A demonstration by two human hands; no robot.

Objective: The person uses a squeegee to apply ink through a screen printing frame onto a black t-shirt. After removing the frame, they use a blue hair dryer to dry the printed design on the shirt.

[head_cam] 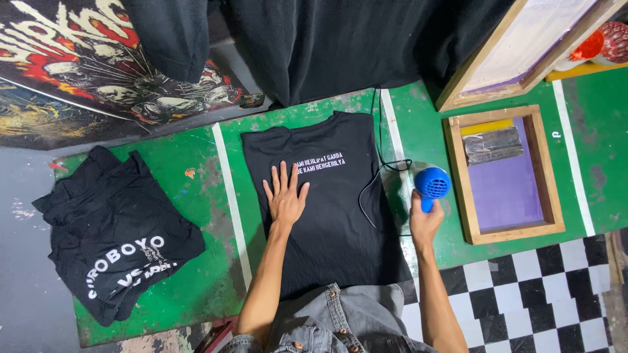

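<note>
Left hand (pixel 285 194) flat on black shirt (pixel 330 216) — right hand (pixel 424 221) on blue dryer (pixel 432 183)

Just right of my right hand (pixel 424 222), closed around a blue dryer (pixel 432 182), a wooden-framed printing screen (pixel 507 193) with purple mesh lay flat. A paler framed screen (pixel 523 42) leaned beyond it. At the fingertips of my flattened left hand (pixel 285 196) ran two lines of white print (pixel 320 163) on black cloth. Far left of that hand I saw a black, red and white skull banner (pixel 98 59).
</note>
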